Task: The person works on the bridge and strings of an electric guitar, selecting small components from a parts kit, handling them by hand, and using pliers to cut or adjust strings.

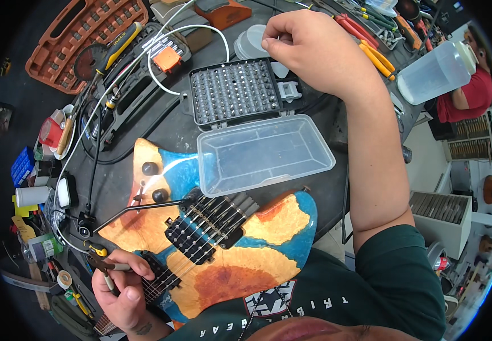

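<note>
An electric guitar [229,275] of golden wood and blue resin lies against my body, its strings running over a black bridge [197,230]. A black tremolo arm [138,207] extends from that bridge. My left hand [122,292] is closed around a pair of pliers [109,270] beside the strings at the neck end. My right hand [305,45] reaches far over the bench, fingertips pinched together next to round clear lids [250,42]. Whatever sits in that pinch is too small or hidden. Just below that hand stands an opened bit case [234,91] full of bits, its clear cover [266,150] folded toward the guitar.
White and black cables [95,165] cross the bench on the left, near an orange socket case [81,42]. Several hand tools, including yellow-handled pliers [378,59], lie at the far right by a translucent bottle [436,74]. Another person in red [467,99] is beyond.
</note>
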The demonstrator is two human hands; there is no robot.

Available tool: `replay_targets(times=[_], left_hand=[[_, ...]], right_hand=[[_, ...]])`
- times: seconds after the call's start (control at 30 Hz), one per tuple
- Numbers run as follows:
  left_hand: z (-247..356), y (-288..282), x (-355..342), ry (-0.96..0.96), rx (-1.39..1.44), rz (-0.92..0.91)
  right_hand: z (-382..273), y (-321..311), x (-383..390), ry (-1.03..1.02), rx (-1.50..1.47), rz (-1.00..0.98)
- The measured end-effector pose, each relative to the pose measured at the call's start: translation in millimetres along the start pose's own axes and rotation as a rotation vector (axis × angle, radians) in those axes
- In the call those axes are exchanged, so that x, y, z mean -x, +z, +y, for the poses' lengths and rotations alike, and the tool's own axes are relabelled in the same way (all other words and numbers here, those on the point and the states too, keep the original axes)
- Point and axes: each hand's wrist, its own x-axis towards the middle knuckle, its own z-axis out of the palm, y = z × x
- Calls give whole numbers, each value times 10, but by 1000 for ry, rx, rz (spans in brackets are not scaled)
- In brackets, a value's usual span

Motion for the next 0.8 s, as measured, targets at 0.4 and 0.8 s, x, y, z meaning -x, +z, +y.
replay_targets(times=[0.4, 0.8], left_hand=[[18, 29, -28, -24, 25, 31], [7, 39, -34, -105, 34, 101]], right_hand=[[44, 51, -17, -23, -103, -92], [51, 113, -17, 28, -109, -190]])
